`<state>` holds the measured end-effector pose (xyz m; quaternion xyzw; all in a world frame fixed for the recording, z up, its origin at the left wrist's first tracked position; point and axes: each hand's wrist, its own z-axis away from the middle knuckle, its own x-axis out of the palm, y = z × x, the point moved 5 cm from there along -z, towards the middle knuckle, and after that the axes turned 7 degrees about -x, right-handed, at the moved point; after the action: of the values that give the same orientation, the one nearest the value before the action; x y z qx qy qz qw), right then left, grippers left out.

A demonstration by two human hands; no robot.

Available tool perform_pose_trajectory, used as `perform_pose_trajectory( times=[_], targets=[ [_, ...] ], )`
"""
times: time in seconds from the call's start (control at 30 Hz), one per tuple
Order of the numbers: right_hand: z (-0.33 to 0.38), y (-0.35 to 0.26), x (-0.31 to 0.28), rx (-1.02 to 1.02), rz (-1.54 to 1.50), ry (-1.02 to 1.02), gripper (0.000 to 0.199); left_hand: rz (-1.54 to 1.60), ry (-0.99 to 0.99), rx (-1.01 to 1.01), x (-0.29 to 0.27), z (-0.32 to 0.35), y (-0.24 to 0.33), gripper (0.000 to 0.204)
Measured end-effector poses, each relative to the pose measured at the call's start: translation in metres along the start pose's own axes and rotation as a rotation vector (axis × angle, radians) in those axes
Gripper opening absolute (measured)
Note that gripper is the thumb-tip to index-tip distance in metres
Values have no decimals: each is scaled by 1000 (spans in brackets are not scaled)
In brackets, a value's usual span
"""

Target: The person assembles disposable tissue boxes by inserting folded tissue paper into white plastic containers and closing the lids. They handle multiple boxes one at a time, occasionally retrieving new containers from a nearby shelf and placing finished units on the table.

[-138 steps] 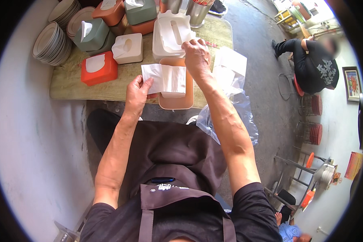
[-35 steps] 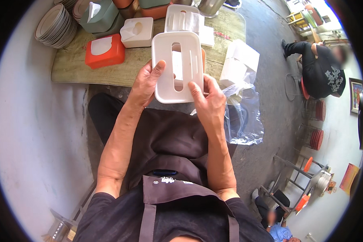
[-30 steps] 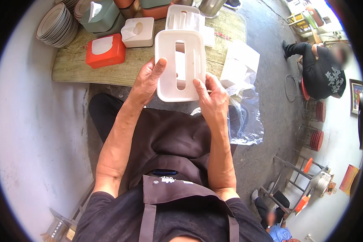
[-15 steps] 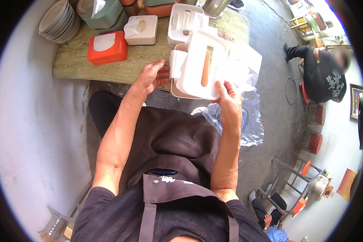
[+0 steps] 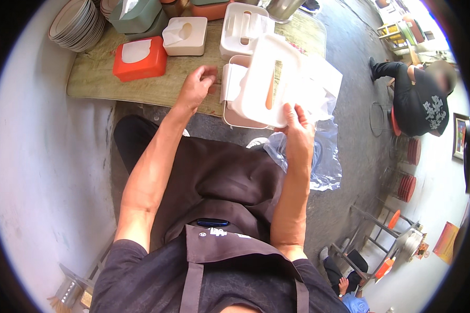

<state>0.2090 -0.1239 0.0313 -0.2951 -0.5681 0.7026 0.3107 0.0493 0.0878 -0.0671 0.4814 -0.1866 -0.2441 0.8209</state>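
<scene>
My right hand [image 5: 299, 125] pinches the near edge of a white tissue box lid [image 5: 250, 104] with a long slot. The lid is held tilted, and through its slot some table and an orange patch show. Below and left of it stands the open tissue box base [image 5: 226, 112], with white tissues [image 5: 234, 83] in it and hanging over its left wall. My left hand [image 5: 196, 87] hovers left of the base, fingers loosely bent and apart, holding nothing. White tissues or paper [image 5: 326, 86] and a clear plastic bag [image 5: 326, 167] lie right of the lid.
On the wooden table [image 5: 96, 86] stand a red tissue box [image 5: 139, 67], a cream one [image 5: 192, 44], another white one [image 5: 227, 44], green boxes [image 5: 136, 23] and stacked plates [image 5: 91, 34]. A metal pitcher [image 5: 284, 9] is at the back. A person [image 5: 433, 99] sits at the right.
The lid has shifted slightly right and up in my right hand and turned a little. My left hand has moved up and away from the box base, its fingers curling more.
</scene>
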Motion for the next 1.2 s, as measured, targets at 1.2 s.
perform_pose_trajectory(
  times=[1.2],
  targets=[
    [-2, 0, 53, -79, 161, -233, 31, 797, -305, -117, -9, 13, 3, 20]
  ],
)
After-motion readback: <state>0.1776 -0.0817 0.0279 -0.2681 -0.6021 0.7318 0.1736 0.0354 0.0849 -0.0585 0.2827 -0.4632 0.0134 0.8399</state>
